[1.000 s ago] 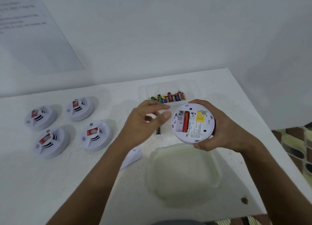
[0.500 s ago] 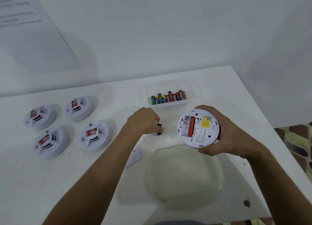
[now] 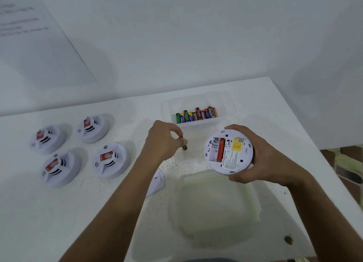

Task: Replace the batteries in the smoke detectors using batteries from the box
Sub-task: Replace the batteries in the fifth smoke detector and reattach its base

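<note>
A dark battery (image 3: 184, 145) was pinched by the left hand (image 3: 164, 141); the opened smoke detector (image 3: 228, 151) was gripped by the right hand (image 3: 259, 155).

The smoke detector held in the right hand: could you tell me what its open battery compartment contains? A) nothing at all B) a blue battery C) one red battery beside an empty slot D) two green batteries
C: in the smoke detector held by the right hand, one red battery sits beside an empty slot.
</note>
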Motion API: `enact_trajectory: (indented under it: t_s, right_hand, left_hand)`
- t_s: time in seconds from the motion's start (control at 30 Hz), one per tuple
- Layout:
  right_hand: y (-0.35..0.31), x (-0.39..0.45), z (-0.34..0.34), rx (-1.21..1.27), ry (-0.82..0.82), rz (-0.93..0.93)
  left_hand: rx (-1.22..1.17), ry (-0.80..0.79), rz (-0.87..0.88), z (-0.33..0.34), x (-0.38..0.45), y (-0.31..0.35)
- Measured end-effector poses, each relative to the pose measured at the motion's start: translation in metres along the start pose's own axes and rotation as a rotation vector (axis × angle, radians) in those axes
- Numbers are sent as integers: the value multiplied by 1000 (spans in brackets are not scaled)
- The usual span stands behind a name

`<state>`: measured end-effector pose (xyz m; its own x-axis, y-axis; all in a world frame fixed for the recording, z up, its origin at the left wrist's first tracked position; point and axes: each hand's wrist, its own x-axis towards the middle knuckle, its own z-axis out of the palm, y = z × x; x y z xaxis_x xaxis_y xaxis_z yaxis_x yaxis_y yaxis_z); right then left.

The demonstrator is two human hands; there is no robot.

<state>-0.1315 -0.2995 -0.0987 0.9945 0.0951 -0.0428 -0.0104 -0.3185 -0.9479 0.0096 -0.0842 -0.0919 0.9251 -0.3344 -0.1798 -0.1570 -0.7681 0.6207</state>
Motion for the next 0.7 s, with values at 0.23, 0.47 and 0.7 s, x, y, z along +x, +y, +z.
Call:
enact_trajectory:
  t_s: [0.23,0.47,0.7]
  right_hand:
    - [-13,6,9,-22,-16,-39]
    - [-29,16,33,-7,-73,-86]
    - [-37,20,53,60,-105,-118]
  left_hand:
    - [-306,186,159,-25,-61,19]
    - [-354,307,325,-11,-101,7]
    - [-221,449,502,-4,-127,-31]
